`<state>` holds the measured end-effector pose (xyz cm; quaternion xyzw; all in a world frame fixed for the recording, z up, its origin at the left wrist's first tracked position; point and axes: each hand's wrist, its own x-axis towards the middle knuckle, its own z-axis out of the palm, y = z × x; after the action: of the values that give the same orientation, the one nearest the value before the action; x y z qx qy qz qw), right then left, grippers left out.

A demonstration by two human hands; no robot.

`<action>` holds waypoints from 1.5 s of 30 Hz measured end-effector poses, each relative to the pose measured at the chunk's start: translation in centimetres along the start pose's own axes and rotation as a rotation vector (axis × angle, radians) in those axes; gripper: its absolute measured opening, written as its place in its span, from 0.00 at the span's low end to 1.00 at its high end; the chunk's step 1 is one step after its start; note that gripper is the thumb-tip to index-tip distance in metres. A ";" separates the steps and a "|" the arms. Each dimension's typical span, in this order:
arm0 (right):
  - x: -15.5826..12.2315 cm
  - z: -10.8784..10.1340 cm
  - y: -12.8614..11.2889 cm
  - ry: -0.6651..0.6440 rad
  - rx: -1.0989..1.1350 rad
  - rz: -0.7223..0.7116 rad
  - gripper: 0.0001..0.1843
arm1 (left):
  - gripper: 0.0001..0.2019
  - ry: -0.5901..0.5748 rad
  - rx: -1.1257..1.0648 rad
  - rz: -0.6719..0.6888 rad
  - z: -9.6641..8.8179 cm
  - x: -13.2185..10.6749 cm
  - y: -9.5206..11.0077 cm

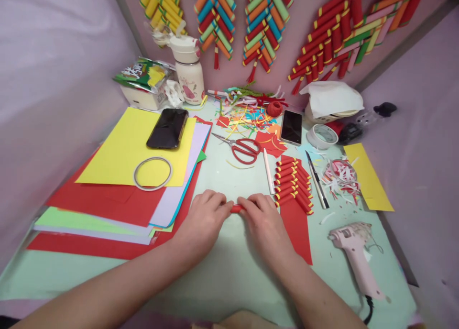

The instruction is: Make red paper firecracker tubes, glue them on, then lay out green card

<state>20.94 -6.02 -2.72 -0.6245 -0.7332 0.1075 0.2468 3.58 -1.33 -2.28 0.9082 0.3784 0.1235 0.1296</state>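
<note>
My left hand [205, 217] and my right hand [264, 221] meet at the middle of the pale green table [222, 271]. Both have their fingers curled and pinched on a small red paper roll [237, 208] lying between them on the table. Just right of my right hand lies a fan of finished red rolls with yellow bands [292, 181] glued on a red paper strip [297, 226]. A white pen-like stick [267, 171] lies beside them.
A stack of coloured paper sheets [118, 190] with a tape ring [152, 173] and a black phone [167, 128] sits left. Red scissors [241, 148], a second phone [291, 126], a craft knife [317, 180], a pink glue gun [353, 252], yellow paper [367, 176] and a bottle [189, 71] surround the work spot.
</note>
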 end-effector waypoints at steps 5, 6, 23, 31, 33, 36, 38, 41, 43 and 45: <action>-0.2 -0.1 -0.2 0.053 -0.004 -0.089 0.10 | 0.16 -0.009 0.195 0.053 -0.3 -0.7 0.9; -0.2 0.0 -0.2 0.049 -0.011 -0.101 0.09 | 0.17 -0.020 0.230 0.051 -0.4 -0.7 1.1; -0.8 -0.6 -1.4 -0.091 -0.316 -0.096 0.23 | 0.23 -0.113 0.472 -0.025 0.4 0.0 1.7; -0.2 0.2 -1.0 -0.055 -0.349 -0.023 0.24 | 0.25 -0.149 0.449 -0.019 -0.4 1.9 0.8; 0.1 0.3 -0.8 -0.044 -0.348 -0.023 0.23 | 0.24 -0.139 0.435 -0.010 -0.5 2.0 0.5; 0.6 -0.1 -0.6 -0.024 -0.353 -0.039 0.22 | 0.23 -0.136 0.446 0.006 -0.5 2.0 0.2; 1.0 -0.7 -0.7 -0.008 -0.353 -0.049 0.20 | 0.24 -0.133 0.452 0.011 -0.5 2.0 0.1; 1.7 -1.3 -0.8 -0.015 -0.348 -0.076 0.14 | 0.24 -0.122 0.440 0.010 -0.5 2.0 0.1; 2.2 -1.1 -0.9 -0.052 -0.351 -0.108 0.08 | 0.24 -0.109 0.407 0.006 -0.5 2.1 0.0; 2.7 -0.6 -0.8 -0.089 -0.358 -0.136 0.06 | 0.24 -0.100 0.360 -0.002 -0.3 2.0 -0.1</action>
<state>20.27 -3.64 -1.23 -0.6021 -0.7912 -0.0142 0.1059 4.77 0.29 -1.75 0.9214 0.3882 0.0081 -0.0162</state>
